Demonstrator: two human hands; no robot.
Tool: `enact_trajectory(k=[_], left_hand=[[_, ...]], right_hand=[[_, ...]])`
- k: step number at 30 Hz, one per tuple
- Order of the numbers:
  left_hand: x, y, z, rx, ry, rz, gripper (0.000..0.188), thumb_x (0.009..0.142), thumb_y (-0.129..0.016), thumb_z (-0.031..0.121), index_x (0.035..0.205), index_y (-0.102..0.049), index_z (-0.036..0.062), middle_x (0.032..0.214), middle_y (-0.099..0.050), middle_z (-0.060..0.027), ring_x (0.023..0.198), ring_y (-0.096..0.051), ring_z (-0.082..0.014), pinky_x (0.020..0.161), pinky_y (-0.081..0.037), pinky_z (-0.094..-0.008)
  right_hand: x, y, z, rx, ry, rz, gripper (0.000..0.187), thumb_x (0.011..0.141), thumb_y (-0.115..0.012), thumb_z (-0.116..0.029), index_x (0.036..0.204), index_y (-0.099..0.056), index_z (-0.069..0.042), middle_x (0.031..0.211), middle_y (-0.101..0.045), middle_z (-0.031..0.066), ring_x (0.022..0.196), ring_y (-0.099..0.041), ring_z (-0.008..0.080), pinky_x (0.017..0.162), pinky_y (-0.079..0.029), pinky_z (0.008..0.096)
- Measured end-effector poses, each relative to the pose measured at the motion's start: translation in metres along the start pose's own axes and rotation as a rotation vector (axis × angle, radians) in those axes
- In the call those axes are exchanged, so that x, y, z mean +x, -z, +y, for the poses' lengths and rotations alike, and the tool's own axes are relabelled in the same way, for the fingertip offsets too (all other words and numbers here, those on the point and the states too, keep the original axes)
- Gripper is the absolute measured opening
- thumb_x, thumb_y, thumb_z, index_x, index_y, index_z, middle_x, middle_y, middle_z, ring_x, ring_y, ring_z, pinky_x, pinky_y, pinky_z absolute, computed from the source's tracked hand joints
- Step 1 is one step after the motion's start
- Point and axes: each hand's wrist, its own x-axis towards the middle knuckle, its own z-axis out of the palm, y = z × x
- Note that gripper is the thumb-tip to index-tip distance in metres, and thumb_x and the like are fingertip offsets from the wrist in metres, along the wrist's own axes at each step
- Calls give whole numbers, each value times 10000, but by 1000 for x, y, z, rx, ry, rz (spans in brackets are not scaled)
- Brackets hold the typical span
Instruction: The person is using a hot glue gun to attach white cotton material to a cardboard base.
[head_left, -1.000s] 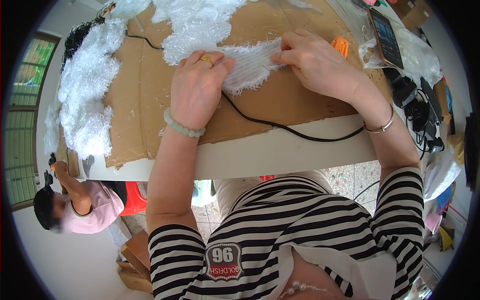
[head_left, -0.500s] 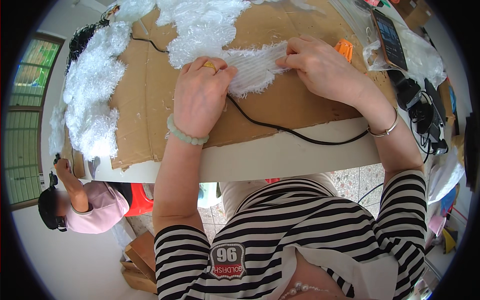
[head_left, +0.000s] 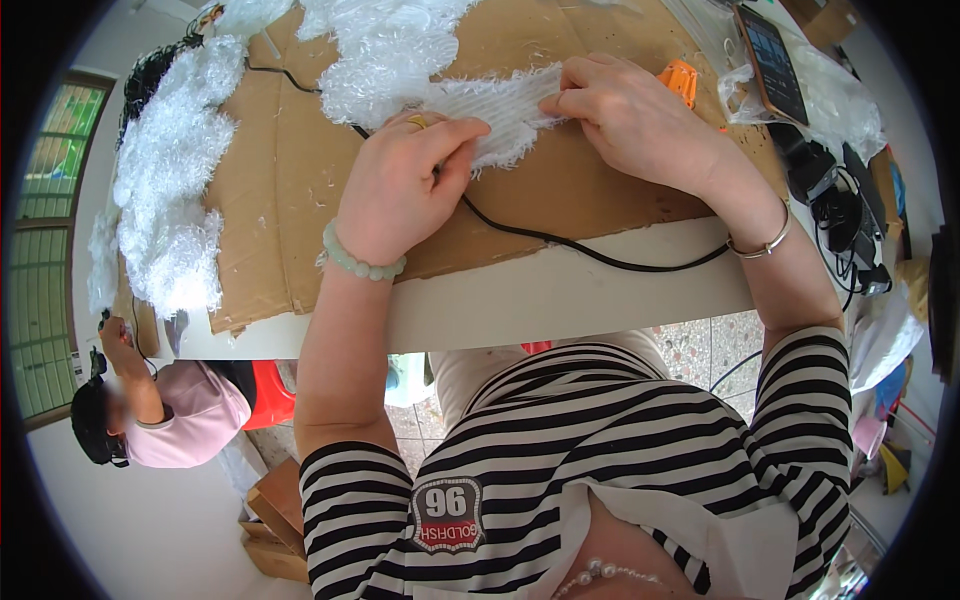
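A strip of white fringed, ribbed fabric [head_left: 510,108] lies across the cardboard between my two hands. My left hand [head_left: 405,180] is closed on its near left edge, thumb and index finger pinched together; the other fingers are curled under and partly hidden. With thumb and fingertips, my right hand [head_left: 635,118] pinches the strip's right end. A black cord [head_left: 560,240] passes close by my left hand and runs right to beneath my right wrist. Beyond my left hand, a fluffy white heap [head_left: 385,65] of similar material adjoins the strip.
Brown cardboard [head_left: 270,190] covers much of the white table [head_left: 560,310]. Another white fluffy pile [head_left: 170,190] lies at the left. An orange plastic tool [head_left: 679,82], a phone [head_left: 770,65] and clear plastic bags [head_left: 840,115] lie at the right. A person in pink [head_left: 190,410] works at the table's left end.
My left hand has turned, its index finger now reaching farther right over the strip. The right hand keeps its pinch. The whole view has shifted slightly.
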Motion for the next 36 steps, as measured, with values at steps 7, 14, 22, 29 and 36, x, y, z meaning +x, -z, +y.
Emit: enact_trajectory(k=[7, 14, 22, 29, 36], left_hand=[[-2, -3, -1, 64, -53, -92, 147, 723, -613, -4, 859, -632, 47, 721, -636, -106, 667, -597, -294, 656, -483, -370], [-6, 0, -5, 78, -31, -88, 180, 729, -567, -12, 880, -624, 67, 698, -631, -92, 631, -580, -284, 633, -472, -372], [-8, 0, -8, 87, -35, -73, 194, 733, -551, -20, 879, -626, 83, 698, -633, -78, 630, -578, -279, 642, -472, -375], [-9, -1, -12, 58, 10, -75, 208, 753, -540, -16, 911, -624, 90, 705, -636, -81, 657, -584, -292, 647, -473, -380], [-8, 0, -12, 39, 53, -97, 201, 767, -541, -1, 924, -620, 97, 724, -642, -82, 679, -590, -294, 648, -473, -385]], right_hand=[[3, 6, -7, -5, 36, 47, 293, 705, -559, 60, 969, -659, -17, 863, -565, 111, 859, -558, 290, 756, -459, 370], [4, 8, -28, 48, 101, -44, 312, 700, -582, 57, 975, -669, -63, 860, -561, 82, 856, -553, 256, 774, -457, 362], [4, 8, -32, 78, 123, -7, 313, 701, -589, 45, 985, -666, -61, 869, -545, 81, 862, -541, 254, 786, -448, 351], [4, -4, -44, 91, 200, -23, 281, 736, -567, -12, 997, -658, -64, 822, -510, 75, 803, -522, 250, 742, -429, 349], [5, -5, -47, 71, 165, 13, 278, 738, -568, -23, 996, -660, -74, 821, -508, 67, 809, -523, 238, 754, -417, 339]])
